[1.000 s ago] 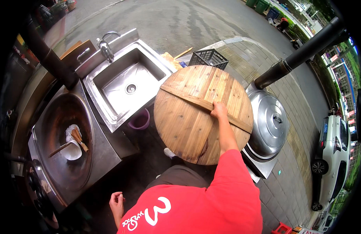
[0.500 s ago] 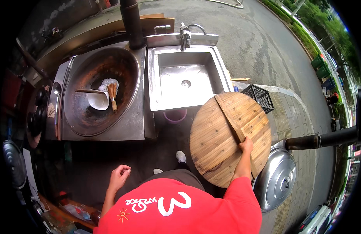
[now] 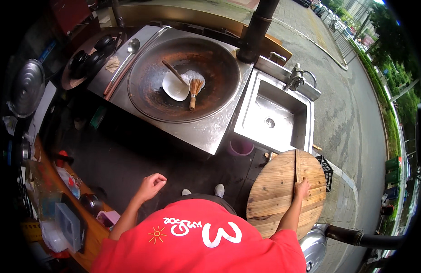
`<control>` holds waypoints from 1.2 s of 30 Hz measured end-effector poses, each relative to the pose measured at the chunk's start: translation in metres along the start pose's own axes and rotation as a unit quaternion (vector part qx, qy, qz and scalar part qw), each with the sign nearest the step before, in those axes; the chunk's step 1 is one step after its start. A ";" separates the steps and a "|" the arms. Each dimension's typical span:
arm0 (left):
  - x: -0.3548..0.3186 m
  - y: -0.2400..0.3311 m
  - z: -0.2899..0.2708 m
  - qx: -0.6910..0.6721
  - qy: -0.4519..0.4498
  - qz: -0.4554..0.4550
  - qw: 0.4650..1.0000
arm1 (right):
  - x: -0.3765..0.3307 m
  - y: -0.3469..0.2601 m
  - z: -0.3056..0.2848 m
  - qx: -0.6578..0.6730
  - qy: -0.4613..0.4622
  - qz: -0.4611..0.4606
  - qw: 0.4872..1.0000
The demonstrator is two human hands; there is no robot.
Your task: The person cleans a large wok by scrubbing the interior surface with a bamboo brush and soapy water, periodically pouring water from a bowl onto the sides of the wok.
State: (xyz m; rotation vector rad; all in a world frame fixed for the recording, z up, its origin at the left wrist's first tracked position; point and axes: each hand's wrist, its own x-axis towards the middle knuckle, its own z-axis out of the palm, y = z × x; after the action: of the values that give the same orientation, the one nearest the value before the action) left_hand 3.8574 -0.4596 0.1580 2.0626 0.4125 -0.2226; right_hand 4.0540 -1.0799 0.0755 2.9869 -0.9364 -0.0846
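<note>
Steel shines all over the cooking table (image 3: 206, 132) in the head view. A big round wok (image 3: 185, 77) sits sunk in it. Its inside is dark and rusty brown. In the wok lie a white ladle (image 3: 175, 86) with a thin handle and a small straw brush (image 3: 194, 88). They are just beside each other, next to a little patch of white foam. A long metal spoon (image 3: 124, 61) lies on the table left of the wok. Right of the wok is a square steel sink (image 3: 274, 118) with a tap (image 3: 294, 77) at its back edge. Only the drain hole shows in its bottom. A purple bucket (image 3: 241, 148) stands on the floor under the sink's front edge.

The right hand (image 3: 302, 188) is closed around the wooden bar that runs across a big round wooden lid (image 3: 283, 195). The lid is tipped up on its edge beside the person's right leg, in front of the sink. A black crate (image 3: 328, 170) is behind it. The left hand (image 3: 150, 185) holds nothing. Its fingers are curled in loosely, and it hangs over the dark floor, well apart from the table
</note>
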 end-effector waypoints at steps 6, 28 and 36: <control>-0.006 -0.023 -0.068 0.067 0.081 0.068 0.992 | -0.028 -0.181 -0.038 0.116 0.014 -0.258 0.959; 0.465 0.070 -0.164 0.598 0.094 0.150 0.782 | -0.127 -0.667 0.108 -0.066 -0.140 -0.459 0.875; 0.607 0.038 -0.140 0.589 -0.107 -0.129 0.790 | -0.100 -0.710 0.159 -0.078 -0.147 -0.361 0.918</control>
State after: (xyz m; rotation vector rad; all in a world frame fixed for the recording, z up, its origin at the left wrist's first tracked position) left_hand 4.4320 -0.2351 0.0625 3.1328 0.4635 -1.1037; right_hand 4.3683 -0.4384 -0.0968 3.0261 0.2197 -0.5874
